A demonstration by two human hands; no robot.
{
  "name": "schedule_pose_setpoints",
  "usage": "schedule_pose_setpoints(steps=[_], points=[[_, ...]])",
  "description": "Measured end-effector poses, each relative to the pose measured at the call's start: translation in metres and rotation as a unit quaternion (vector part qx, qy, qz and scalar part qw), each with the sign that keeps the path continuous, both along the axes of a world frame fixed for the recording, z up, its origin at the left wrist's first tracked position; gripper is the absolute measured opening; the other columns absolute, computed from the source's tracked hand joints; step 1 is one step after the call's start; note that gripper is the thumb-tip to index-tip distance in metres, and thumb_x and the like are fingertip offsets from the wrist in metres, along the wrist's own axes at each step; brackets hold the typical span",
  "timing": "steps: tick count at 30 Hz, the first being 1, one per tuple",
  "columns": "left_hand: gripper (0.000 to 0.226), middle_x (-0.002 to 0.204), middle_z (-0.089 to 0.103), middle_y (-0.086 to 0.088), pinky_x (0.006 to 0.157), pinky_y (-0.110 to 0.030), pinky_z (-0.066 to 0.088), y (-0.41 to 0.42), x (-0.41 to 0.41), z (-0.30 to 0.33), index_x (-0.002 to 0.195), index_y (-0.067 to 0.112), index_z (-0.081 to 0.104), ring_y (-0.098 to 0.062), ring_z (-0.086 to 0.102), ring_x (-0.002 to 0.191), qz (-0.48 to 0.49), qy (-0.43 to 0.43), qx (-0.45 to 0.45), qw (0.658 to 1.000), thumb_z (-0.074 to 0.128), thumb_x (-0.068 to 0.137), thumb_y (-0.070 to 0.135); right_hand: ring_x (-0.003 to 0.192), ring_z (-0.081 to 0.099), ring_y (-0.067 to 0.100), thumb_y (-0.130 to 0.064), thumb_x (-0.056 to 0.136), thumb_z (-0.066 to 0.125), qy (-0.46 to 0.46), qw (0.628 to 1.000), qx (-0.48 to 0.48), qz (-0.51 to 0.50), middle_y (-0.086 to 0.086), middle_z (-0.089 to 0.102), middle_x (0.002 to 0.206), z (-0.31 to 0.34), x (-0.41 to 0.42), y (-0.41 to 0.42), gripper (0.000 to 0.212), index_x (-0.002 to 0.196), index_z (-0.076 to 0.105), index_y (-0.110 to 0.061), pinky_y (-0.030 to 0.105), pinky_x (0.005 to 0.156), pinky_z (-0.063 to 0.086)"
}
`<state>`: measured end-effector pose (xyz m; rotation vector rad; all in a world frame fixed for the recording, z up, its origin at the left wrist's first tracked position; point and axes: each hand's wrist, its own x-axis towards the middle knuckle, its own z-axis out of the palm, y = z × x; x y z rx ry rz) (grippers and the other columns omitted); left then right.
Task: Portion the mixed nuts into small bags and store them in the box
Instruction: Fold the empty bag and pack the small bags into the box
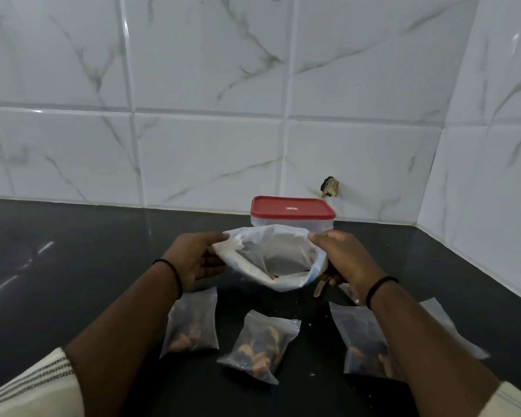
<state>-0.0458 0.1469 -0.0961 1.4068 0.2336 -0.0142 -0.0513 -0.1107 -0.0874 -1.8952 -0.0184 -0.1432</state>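
A large white plastic bag (283, 254) is held with its mouth wide above the dark counter; a few nuts show at its bottom. My left hand (193, 260) pinches its left rim and my right hand (340, 257) pinches its right rim. My right hand also seems to hold a thin stick-like thing (319, 288) below the palm. Three small clear bags with nuts lie in front: one at left (193, 323), one in the middle (262, 346), one at right (364, 344) partly under my right forearm. A clear box with a red lid (292, 210) stands shut behind the big bag.
The black counter (73, 266) meets white marble-look tiled walls at the back and right. An empty-looking small clear bag (439, 320) lies beyond my right forearm. Crumbs are scattered on the counter near the bags.
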Motion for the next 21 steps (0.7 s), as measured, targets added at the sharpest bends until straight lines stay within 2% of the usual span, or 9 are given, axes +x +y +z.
schedule_pose_setpoints(steps=[4, 7, 13, 16, 18, 19, 21], points=[[0.022, 0.084, 0.070, -0.016, 0.055, -0.029, 0.058, 0.004, 0.003, 0.002, 0.106, -0.001, 0.063, -0.023, 0.071, 0.069, -0.052, -0.001, -0.077, 0.996, 0.064, 0.085, 0.003, 0.040, 0.047, 0.014, -0.032, 0.092, 0.063, 0.080, 0.991, 0.106, -0.017, 0.009, 0.057, 0.056, 0.007, -0.004, -0.002, 0.029, 0.099, 0.067, -0.005, 0.022, 0.040, 0.037], [0.020, 0.083, 0.070, -0.011, 0.052, -0.026, 0.056, 0.002, 0.000, 0.003, 0.104, 0.004, 0.064, -0.017, 0.067, 0.065, -0.092, -0.010, -0.062, 0.994, 0.063, 0.085, 0.001, 0.037, 0.042, 0.011, -0.031, 0.088, 0.067, 0.124, 0.980, 0.158, -0.005, 0.005, 0.053, 0.050, 0.007, -0.002, -0.006, 0.027, 0.096, 0.066, -0.006, 0.020, 0.037, 0.033], [0.037, 0.092, 0.068, -0.016, 0.053, -0.031, 0.057, -0.002, -0.004, 0.005, 0.118, 0.005, 0.056, -0.022, 0.068, 0.068, -0.133, 0.001, -0.048, 0.990, 0.065, 0.082, 0.004, 0.029, 0.031, 0.007, -0.017, 0.087, 0.069, 0.146, 0.975, 0.167, 0.025, 0.005, 0.049, 0.048, 0.002, 0.002, -0.004, 0.019, 0.095, 0.062, -0.002, 0.015, 0.029, 0.023], [0.029, 0.106, 0.063, -0.021, 0.052, -0.030, 0.057, -0.005, -0.003, 0.004, 0.113, 0.004, 0.053, -0.027, 0.067, 0.078, -0.107, -0.007, -0.032, 0.994, 0.059, 0.086, -0.004, 0.030, 0.034, 0.008, -0.007, 0.087, 0.066, 0.068, 0.991, 0.111, -0.012, 0.011, 0.054, 0.059, 0.001, 0.004, 0.002, 0.010, 0.096, 0.063, -0.003, 0.017, 0.030, 0.027], [0.030, 0.113, 0.058, -0.026, 0.049, -0.031, 0.055, -0.007, 0.000, 0.003, 0.113, 0.003, 0.052, -0.032, 0.064, 0.082, -0.072, -0.015, 0.008, 0.997, 0.054, 0.086, -0.009, 0.042, 0.046, 0.012, -0.003, 0.086, 0.063, -0.038, 0.997, -0.003, -0.065, 0.010, 0.060, 0.072, -0.003, 0.006, 0.003, 0.008, 0.093, 0.062, -0.008, 0.021, 0.038, 0.035], [0.030, 0.113, 0.057, -0.026, 0.047, -0.032, 0.054, -0.007, 0.003, 0.001, 0.113, 0.004, 0.051, -0.033, 0.063, 0.081, -0.040, -0.024, 0.068, 0.997, 0.053, 0.086, -0.010, 0.052, 0.050, 0.015, -0.003, 0.084, 0.061, -0.098, 0.986, -0.091, -0.098, 0.006, 0.061, 0.075, -0.006, 0.006, 0.003, 0.009, 0.089, 0.060, -0.011, 0.023, 0.045, 0.038], [0.029, 0.103, 0.055, -0.020, 0.041, -0.030, 0.050, -0.007, 0.005, -0.002, 0.107, 0.009, 0.048, -0.033, 0.059, 0.077, 0.038, -0.040, 0.220, 0.974, 0.056, 0.084, -0.008, 0.063, 0.053, 0.016, -0.006, 0.085, 0.058, -0.181, 0.946, -0.226, -0.147, -0.001, 0.059, 0.073, -0.008, 0.005, 0.004, 0.012, 0.087, 0.056, -0.017, 0.024, 0.052, 0.037]])
